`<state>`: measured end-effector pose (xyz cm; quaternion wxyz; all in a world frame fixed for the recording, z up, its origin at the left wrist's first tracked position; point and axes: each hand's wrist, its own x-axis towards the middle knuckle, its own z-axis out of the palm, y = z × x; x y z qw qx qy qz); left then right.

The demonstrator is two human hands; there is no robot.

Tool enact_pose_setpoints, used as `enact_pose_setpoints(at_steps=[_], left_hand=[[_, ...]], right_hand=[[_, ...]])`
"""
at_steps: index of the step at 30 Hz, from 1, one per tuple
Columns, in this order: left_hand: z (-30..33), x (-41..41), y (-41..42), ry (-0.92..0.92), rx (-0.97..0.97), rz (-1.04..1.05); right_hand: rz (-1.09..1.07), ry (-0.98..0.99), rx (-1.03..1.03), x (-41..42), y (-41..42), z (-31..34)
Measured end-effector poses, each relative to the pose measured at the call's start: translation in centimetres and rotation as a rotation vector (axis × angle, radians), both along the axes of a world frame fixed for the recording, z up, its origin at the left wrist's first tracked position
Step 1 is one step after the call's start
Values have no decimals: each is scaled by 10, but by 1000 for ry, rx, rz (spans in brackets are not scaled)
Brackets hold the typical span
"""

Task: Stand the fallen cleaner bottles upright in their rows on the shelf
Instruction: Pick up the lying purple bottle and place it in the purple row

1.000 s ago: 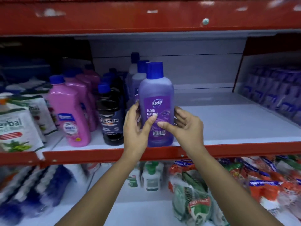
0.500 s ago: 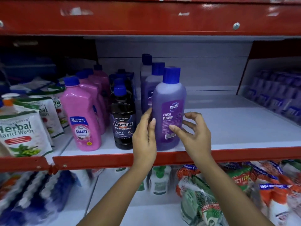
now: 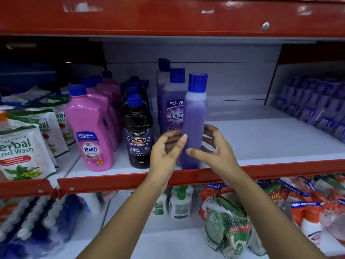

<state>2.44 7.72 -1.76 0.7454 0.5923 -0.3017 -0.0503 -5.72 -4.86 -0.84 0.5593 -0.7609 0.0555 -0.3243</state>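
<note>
The shelf [image 3: 261, 139] holds three rows at its left part: pink bottles [image 3: 89, 128], dark bottles [image 3: 139, 135] and, rightmost, the purple row [image 3: 170, 101]; to the right of them the board is bare. All of these stand upright. The front purple bottle [image 3: 195, 116] stands at the shelf's front edge, at the head of its row, just right of the front dark bottle. Half a second ago its label faced out; now its narrow, plain side faces the camera, so it has been turned about its own axis while staying on its base. That suggests the uprighting is done for this bottle and only its facing is being set, and it now looks turned too far. The left hand [image 3: 168, 148] cups its left side, thumb on the front, fingers loosely curled. The right hand [image 3: 212, 146] holds the right side, fingers spread behind, thumb low in front. Both hold lightly, not clenched.
</note>
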Motion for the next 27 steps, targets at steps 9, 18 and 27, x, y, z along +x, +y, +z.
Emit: enact_pose_setpoints(at_steps=[9,18,27], left_hand=[[4,2,2,67,48,-66],[2,6,-1,57,74,-17],[2,7,0,35,240,19]], right_hand=[[-100,19,-105,3,3,3],[62,111,7,8,-18,9],[91,119,-13,-4,-18,5]])
